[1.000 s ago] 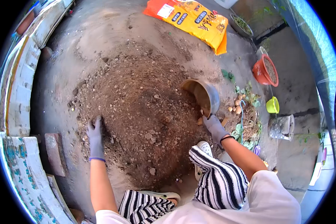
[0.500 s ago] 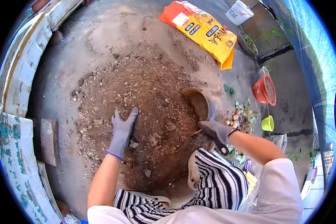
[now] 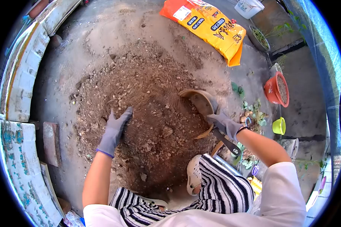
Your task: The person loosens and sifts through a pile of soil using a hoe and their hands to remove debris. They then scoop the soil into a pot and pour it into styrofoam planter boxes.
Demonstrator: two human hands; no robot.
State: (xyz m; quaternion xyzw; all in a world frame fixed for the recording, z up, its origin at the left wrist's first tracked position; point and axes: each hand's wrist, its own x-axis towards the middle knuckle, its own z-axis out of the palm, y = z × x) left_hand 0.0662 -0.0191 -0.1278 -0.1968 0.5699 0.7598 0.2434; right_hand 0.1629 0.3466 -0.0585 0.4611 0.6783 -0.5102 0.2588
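A wide heap of brown soil (image 3: 151, 113) with small stones lies on the ground. My left hand (image 3: 114, 130), in a grey glove, rests on its left part, thumb and fingers apart, holding nothing visible. At the heap's right side a round pot (image 3: 204, 101) is tipped on its side with its mouth toward the soil. My right hand (image 3: 224, 124), also gloved, is closed on the pot's near rim. A dark handle (image 3: 229, 143) sticks out below that hand; what it belongs to is partly hidden.
An orange and yellow bag (image 3: 212, 28) lies beyond the heap. On the right are a red pot (image 3: 276, 90), a small green pot (image 3: 279, 126), round brown objects and cut plants. A brick (image 3: 51, 143) and white blocks (image 3: 17, 159) line the left. My shoes (image 3: 193, 174) are close to the heap.
My left hand has moved right and inward from the heap's left edge. The pot has tilted and shifted slightly left, my right hand staying at its rim. The dark handle has come into view.
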